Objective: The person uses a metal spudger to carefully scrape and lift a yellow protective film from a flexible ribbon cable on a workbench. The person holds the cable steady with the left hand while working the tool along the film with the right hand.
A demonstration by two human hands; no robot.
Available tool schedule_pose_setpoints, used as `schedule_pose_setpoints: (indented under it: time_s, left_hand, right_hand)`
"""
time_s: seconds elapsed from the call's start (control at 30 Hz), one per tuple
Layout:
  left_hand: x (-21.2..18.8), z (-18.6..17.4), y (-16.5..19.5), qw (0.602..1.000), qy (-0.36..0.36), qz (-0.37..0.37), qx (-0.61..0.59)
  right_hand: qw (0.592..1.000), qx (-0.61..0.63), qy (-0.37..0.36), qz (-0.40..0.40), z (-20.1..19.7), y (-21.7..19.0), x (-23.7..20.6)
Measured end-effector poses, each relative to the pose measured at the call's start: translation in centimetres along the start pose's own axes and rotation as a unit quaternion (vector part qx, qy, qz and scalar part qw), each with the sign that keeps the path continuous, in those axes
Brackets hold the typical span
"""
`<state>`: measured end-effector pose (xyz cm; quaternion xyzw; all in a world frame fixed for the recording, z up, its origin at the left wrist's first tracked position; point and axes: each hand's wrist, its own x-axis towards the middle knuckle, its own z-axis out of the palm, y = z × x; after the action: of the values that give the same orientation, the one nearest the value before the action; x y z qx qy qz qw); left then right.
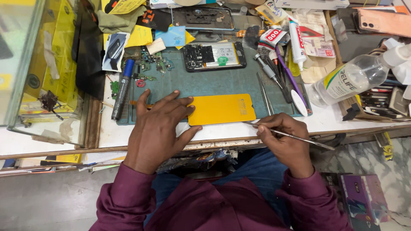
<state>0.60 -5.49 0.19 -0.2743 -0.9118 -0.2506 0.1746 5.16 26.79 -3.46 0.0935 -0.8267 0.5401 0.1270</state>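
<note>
A flat yellow phone-shaped panel (pixel 222 109) lies near the front edge of a teal work mat (pixel 222 81). My left hand (pixel 158 128) rests flat on the mat with fingers spread, fingertips touching the panel's left end. My right hand (pixel 284 139) grips a thin metal pry tool (pixel 295 137) like a pen, its tip at the panel's lower right corner. An opened phone (pixel 214 55) with its battery and boards showing lies at the back of the mat.
A blue-capped marker (pixel 122 90) lies at the mat's left. Tweezers, screwdrivers and a purple-handled tool (pixel 289 75) crowd the right side. A clear plastic bottle (pixel 355 77) lies on its side at the right. A glass case (pixel 30 64) stands left. Boxes sit on the floor (pixel 364 201).
</note>
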Motion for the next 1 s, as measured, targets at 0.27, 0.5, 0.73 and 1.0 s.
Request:
schedule_pose_setpoints:
  time_s: [0.27,0.5,0.73,1.0]
  left_hand:
    - [-0.2,-0.5,0.2,1.0,0.002,-0.019,0.006]
    - [-0.3,-0.4,0.3,1.0,0.005,-0.016,0.012]
    - [-0.5,-0.7,0.5,1.0,0.01,-0.017,0.019]
    - [-0.7,-0.8,0.5,0.999,0.023,-0.013,0.023]
  right_hand:
    - [1.0,0.02,0.008,0.02,-1.1,-0.7,-1.9]
    - [0.998,-0.06,-0.002,-0.019,-1.3,-1.4,-4.8]
    - [0.996,-0.068,0.045,-0.021,-1.1,-0.9,-6.0]
    - [0.99,-0.083,0.077,-0.083,1.3,-0.9,-5.6]
